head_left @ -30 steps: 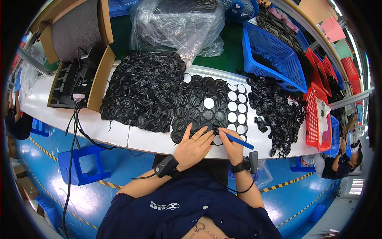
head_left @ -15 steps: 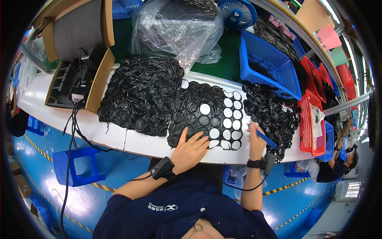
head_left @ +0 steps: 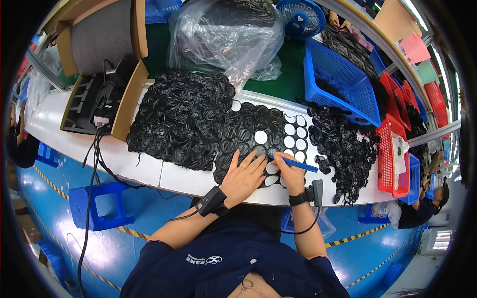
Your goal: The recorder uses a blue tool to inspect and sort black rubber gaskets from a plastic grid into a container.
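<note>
My left hand [head_left: 243, 178] lies with its fingers stretched out on a sheet of round black pieces [head_left: 244, 117] set in rows on the white table. In my right hand [head_left: 292, 175] is a slim blue pen-like tool [head_left: 302, 165], its back end slanting to the right; I cannot make out its tip. The right fingertips are close to the left ones, over the sheet. White discs [head_left: 261, 137] show in some spots, with two columns of white discs [head_left: 295, 132] along the right side. A heap of loose black pieces [head_left: 340, 144] lies to the right.
A wide stack of black pieces [head_left: 181, 119] stands left of the sheet, beside an open cardboard box [head_left: 130, 99] with cables. Blue basket [head_left: 365, 107], red basket [head_left: 385, 164], blue fan [head_left: 300, 19] and clear plastic bag [head_left: 223, 39] line the back and right. A blue stool [head_left: 82, 208] is below.
My right hand has moved left with the blue tool, from beside the loose heap to the sheet near my left fingers. My left hand stays on the sheet, slightly shifted.
</note>
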`<state>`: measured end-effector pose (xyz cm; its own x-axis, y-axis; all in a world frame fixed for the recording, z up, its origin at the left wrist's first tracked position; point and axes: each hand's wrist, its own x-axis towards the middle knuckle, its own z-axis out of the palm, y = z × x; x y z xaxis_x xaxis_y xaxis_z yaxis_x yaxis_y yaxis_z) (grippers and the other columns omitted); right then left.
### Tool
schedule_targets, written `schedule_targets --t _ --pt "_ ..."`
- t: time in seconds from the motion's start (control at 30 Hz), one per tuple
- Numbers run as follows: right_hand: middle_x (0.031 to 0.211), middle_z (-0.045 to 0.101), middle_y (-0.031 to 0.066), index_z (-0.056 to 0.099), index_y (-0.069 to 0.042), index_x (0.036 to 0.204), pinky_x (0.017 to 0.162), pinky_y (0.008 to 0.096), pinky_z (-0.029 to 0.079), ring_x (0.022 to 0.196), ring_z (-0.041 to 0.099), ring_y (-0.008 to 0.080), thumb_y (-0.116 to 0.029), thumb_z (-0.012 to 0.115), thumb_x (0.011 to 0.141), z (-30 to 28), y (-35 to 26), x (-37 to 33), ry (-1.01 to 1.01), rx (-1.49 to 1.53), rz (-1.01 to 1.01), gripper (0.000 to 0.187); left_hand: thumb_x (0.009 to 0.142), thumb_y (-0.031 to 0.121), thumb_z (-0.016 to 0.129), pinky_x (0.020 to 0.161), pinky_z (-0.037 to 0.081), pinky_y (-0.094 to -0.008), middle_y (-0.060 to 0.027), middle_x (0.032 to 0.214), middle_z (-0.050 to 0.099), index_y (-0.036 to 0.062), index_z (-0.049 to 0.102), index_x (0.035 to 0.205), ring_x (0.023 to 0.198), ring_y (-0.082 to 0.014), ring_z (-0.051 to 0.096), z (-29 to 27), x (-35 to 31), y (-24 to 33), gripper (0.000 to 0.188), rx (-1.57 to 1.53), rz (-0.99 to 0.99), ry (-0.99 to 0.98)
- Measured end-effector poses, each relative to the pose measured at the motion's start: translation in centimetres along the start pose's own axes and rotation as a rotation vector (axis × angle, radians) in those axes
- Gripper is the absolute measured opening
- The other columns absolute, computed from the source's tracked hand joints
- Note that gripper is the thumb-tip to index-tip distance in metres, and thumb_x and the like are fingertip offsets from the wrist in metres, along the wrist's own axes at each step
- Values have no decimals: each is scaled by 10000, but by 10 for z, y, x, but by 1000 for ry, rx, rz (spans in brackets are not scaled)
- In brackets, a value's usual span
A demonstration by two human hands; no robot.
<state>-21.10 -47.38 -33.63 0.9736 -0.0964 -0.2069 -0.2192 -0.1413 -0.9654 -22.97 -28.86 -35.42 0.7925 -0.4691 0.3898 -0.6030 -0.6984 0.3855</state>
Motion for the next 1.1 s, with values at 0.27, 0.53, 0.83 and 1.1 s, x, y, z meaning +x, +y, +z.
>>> schedule_targets --t 0.27,0.53,0.83,1.1 --pt "826 682 37 690 9 1067 637 208 468 707 587 78 -187 667 926 3 1 0 17 -7 20 243 899 267 628 1109 266 -570 -60 1363 549 75 580 1288 1323 -252 447 -1 -1 -1 436 -4 -4 -6" --pt "839 691 48 692 7 1065 639 222 477 720 599 83 -187 668 924 1 6 1 24 -7 15 241 897 268 631 1108 266 -569 -58 1362 551 72 584 1283 1321 -249 448 0 -1 0 436 -1 1 -3" --pt "953 652 122 692 -13 1060 768 397 469 862 598 283 -125 629 904 -42 -2 15 519 -1001 -781 203 890 264 638 1107 266 -574 -58 1343 558 73 597 1260 1319 -244 446 1 -3 -4 419 -1 -7 0" --pt "846 689 43 692 -28 1107 546 185 431 672 585 56 -231 659 936 -23 -8 27 148 99 -74 268 901 214 606 1065 312 -573 -76 1297 573 54 612 1212 1296 -265 459 -4 30 -7 350 -24 -37 17"
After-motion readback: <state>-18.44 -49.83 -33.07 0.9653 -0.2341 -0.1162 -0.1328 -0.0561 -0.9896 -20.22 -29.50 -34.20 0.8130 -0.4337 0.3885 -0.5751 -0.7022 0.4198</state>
